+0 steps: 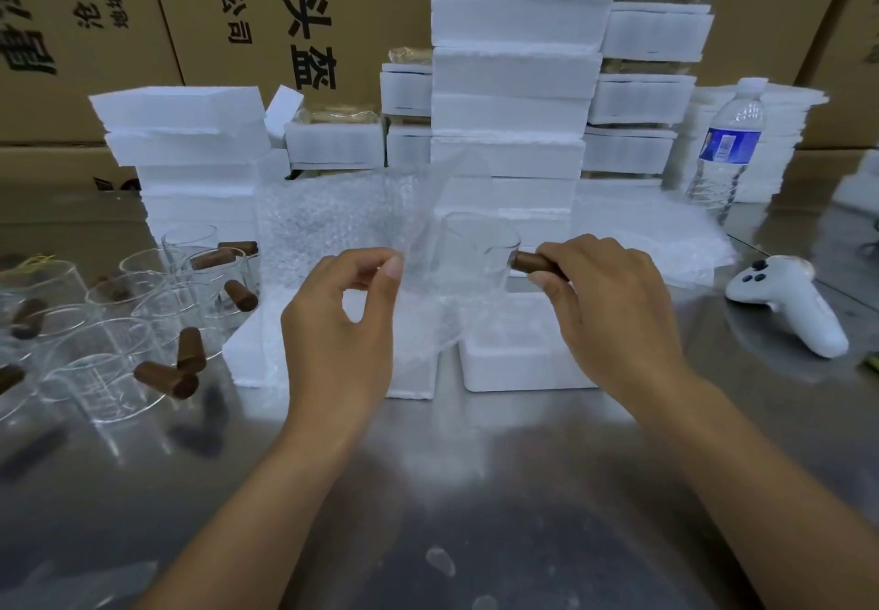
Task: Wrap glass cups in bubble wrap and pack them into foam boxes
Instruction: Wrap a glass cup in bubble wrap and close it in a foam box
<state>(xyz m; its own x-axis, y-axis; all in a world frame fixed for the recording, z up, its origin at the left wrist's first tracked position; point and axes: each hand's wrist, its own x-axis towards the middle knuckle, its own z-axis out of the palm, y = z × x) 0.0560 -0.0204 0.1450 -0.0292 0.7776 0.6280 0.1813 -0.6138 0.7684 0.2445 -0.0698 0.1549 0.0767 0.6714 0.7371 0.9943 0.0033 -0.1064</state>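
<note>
My right hand (604, 305) grips the brown wooden handle of a clear glass cup (475, 253), holding the cup upright above an open white foam box (518, 362). My left hand (342, 319) pinches the edge of a sheet of bubble wrap (333, 224) between thumb and forefinger; the sheet hangs against the cup's left side. A flat foam lid (266, 348) lies under the wrap, left of the box.
Several glass cups with brown handles (142, 314) crowd the steel table at the left. Stacks of foam boxes (513, 86) stand behind, more bubble wrap (666, 238) at the right. A water bottle (727, 148) and a white controller (789, 305) sit at the right.
</note>
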